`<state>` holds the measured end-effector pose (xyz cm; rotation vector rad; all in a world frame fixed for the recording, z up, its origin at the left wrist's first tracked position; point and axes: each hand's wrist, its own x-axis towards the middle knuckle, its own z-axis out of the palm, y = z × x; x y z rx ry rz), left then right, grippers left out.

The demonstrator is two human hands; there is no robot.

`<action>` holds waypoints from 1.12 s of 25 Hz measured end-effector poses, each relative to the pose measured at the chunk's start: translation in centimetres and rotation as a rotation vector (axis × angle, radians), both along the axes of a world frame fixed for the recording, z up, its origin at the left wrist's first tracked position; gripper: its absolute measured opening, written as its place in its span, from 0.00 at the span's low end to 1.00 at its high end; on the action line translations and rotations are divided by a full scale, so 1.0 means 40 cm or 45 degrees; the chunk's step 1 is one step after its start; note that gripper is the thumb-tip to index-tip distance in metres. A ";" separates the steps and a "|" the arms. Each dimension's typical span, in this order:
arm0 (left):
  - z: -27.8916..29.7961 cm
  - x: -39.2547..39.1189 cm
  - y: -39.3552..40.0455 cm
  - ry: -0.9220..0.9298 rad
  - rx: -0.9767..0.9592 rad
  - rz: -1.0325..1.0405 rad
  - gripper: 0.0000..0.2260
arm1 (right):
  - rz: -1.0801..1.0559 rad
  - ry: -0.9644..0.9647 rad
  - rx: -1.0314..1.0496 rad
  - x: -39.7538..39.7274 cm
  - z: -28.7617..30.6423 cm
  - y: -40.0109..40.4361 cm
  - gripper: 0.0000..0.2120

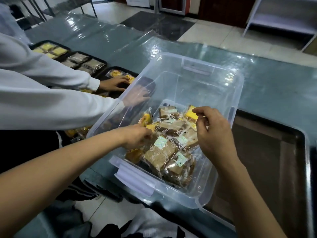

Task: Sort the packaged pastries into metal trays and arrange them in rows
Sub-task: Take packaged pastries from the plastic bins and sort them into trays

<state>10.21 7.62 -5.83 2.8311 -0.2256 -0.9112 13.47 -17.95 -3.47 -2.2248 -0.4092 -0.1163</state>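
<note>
A clear plastic bin (pixel 228 79) on the counter holds several wrapped brown pastries (pixel 164 152) and a few yellow ones. My left hand (pixel 137 137) is inside the bin at its left side, fingers curled round a yellow wrapped pastry (pixel 145 119). My right hand (pixel 212 131) hovers over the bin's right side and pinches the wrapper of another yellow pastry (pixel 189 114) between thumb and forefinger. Dark metal trays (pixel 101 60) stand in a row at the left, filled with yellow and brown packs.
Another person in white sleeves leans in from the left; their hands (pixel 113 84) rest on the tray beside the bin. An empty dark metal tray (pixel 274 152) lies to the right of the bin. A white shelf rack (pixel 281 19) stands at far right.
</note>
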 end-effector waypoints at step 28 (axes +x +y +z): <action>-0.014 0.023 0.061 0.127 0.164 -0.048 0.12 | -0.096 0.042 -0.201 -0.009 0.001 0.015 0.10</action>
